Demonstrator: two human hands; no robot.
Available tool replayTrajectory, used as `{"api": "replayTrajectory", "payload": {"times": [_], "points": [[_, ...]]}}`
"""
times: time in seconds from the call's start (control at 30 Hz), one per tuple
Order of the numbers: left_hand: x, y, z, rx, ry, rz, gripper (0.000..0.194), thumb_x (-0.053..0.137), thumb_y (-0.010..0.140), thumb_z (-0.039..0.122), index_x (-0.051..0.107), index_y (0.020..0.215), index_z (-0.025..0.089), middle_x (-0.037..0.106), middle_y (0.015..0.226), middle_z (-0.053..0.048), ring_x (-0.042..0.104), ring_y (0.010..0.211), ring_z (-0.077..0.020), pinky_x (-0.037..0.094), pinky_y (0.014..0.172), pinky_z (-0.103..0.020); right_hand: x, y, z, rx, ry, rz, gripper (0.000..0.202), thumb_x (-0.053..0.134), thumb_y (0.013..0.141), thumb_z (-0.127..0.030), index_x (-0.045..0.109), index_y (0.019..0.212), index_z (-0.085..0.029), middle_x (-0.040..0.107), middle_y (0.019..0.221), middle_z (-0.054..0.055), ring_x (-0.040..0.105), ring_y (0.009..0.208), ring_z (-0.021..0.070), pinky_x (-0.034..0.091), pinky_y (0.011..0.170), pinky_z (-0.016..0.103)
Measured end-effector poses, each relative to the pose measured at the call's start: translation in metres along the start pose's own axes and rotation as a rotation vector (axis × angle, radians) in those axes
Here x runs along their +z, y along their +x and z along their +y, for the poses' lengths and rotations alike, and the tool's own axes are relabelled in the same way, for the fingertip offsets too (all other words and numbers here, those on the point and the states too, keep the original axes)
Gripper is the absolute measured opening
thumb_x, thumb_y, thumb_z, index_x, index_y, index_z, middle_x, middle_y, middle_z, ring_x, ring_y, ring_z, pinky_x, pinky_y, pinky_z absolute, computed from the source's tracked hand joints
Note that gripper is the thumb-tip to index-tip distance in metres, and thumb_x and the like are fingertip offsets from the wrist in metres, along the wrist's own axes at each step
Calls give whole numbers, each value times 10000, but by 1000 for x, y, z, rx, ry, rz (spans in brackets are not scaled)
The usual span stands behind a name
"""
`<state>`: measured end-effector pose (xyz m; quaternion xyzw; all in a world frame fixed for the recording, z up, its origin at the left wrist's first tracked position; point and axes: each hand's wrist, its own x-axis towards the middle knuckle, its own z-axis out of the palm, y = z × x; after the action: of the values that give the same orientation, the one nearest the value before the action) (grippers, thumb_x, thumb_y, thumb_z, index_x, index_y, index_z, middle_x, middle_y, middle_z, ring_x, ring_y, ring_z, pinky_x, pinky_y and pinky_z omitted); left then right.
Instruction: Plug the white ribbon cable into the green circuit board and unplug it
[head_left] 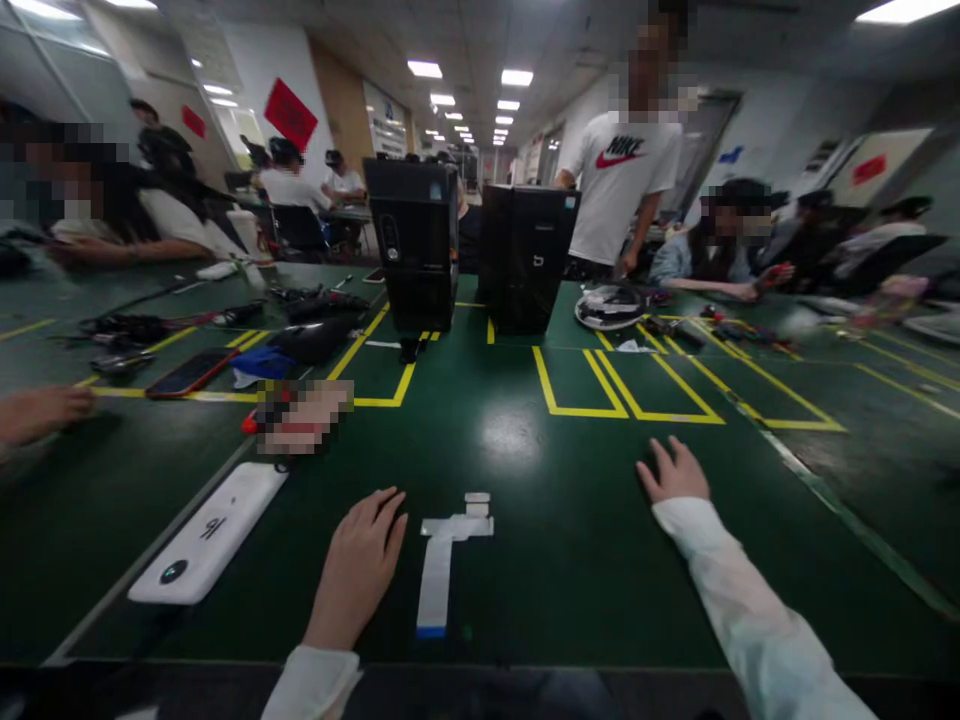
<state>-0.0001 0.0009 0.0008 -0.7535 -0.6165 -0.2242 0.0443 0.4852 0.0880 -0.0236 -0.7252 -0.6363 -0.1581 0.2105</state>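
Note:
On the green table mat lies a flat white ribbon cable (pixel 436 575) with a blue end, bent into an angle at its top. Small pale pieces (pixel 478 503) sit at its upper right. My left hand (pixel 364 560) rests just left of the cable, apart from it, its fingers stretched out and holding nothing. Farther to the right, my right hand (pixel 673 470) lies on the mat with fingers apart, also with nothing in it. Left of my left hand is a white, flat, rounded device (pixel 210 535) with a dark round lens or button.
Two black computer towers (pixel 416 245) stand at the back middle. Cables, a phone (pixel 191 372) and a blue cloth-like item (pixel 262 365) lie at left. Yellow tape rectangles (pixel 585 412) mark the mat. A coiled white cable (pixel 609 305) lies at right. Another person's hand (pixel 49 410) enters at left.

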Motion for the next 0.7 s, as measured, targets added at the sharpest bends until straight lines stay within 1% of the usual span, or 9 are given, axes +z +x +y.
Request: {"api": "replayTrajectory", "payload": {"times": [0.1,0.13,0.2,0.27,0.37,0.43,0.6,0.63,0.7], "points": [[0,1,0,-17,5,-16,427,372,957,378,597,1226,135,599,1238,-137,542,1154,-282,446,985,-477,-19,-6,69,372,-148,-27,607,382,876,-443,554,1276,-19,423,1344,339,413,1250,440,361,952,581],[0,1,-1,-23,4,-21,433,369,956,382,597,1229,135,599,1240,-137,542,1156,-282,444,988,-477,-26,-10,87,463,-171,-17,642,362,867,-460,544,1287,-10,410,1349,349,397,1257,455,348,951,594],[0,1,-1,-34,0,-28,447,358,956,389,599,1231,132,597,1245,-139,541,1159,-282,440,995,-477,-38,-21,117,558,-201,51,723,304,849,-521,528,1308,-9,388,1354,362,348,1284,477,332,927,635],[0,1,-1,-50,-4,-36,463,349,955,400,597,1238,132,593,1254,-138,537,1166,-283,438,999,-478,-47,-30,138,628,-211,74,775,268,824,-562,527,1318,-24,415,1325,366,344,1273,502,328,884,674],[3,-1,-4,-68,-13,-52,483,346,948,431,594,1248,145,591,1267,-131,534,1178,-284,440,998,-485,-54,-36,158,708,-173,-23,809,286,792,-582,526,1330,-26,486,1246,376,415,1196,532,339,828,693],[6,-1,-7,-75,-16,-63,498,337,946,447,592,1252,149,588,1278,-130,533,1187,-285,441,997,-489,-56,-36,166,714,-142,-104,801,313,780,-579,531,1335,-43,497,1245,373,448,1167,528,345,815,686],[11,-2,-14,-74,-14,-85,516,329,937,467,597,1250,157,586,1292,-131,532,1198,-299,451,980,-505,-55,-35,174,718,-200,-211,756,337,792,-560,530,1351,-88,441,1350,325,451,1218,451,373,855,606],[11,-2,-14,-73,-12,-85,516,330,936,469,597,1251,160,585,1294,-130,532,1198,-301,452,978,-506,-55,-36,176,714,-225,-215,749,332,799,-558,533,1347,-88,447,1348,322,460,1213,447,383,849,599],[12,-2,-15,-67,-7,-82,516,330,935,469,594,1256,162,584,1296,-130,535,1196,-300,452,978,-503,-54,-39,179,597,-273,-210,749,293,820,-550,549,1322,-58,473,1295,360,507,1147,476,401,786,623]]}}
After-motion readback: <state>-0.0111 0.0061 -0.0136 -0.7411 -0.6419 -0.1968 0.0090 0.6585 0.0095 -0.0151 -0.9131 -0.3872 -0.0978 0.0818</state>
